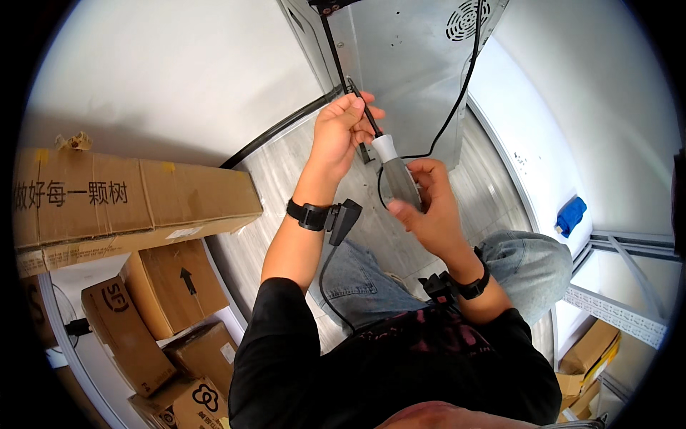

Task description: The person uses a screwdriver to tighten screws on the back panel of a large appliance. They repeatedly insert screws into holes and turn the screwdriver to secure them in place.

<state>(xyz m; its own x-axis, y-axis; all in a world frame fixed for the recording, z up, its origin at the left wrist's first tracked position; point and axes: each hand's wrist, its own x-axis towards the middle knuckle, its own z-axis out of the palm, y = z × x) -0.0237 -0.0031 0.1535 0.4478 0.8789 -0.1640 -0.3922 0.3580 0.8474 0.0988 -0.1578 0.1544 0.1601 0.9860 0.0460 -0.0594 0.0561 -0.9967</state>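
My right hand (427, 207) grips the grey and white handle of a screwdriver (393, 171). Its dark shaft runs up and to the left toward the lower edge of a grey metal back panel (407, 64) of an appliance. My left hand (341, 132) pinches the shaft close to its tip, right at the panel's lower edge. A black cable (457, 100) hangs down the panel and loops behind the screwdriver. Both wrists wear black bands with small devices. I am crouched, with a knee in jeans (529, 264) below my right hand.
Several brown cardboard boxes (136, 200) are stacked at the left. A white wall lies beyond them. A black pipe (279, 132) runs along the wood-look floor. White metal shelving (622, 307) and a blue object (570, 214) sit at the right.
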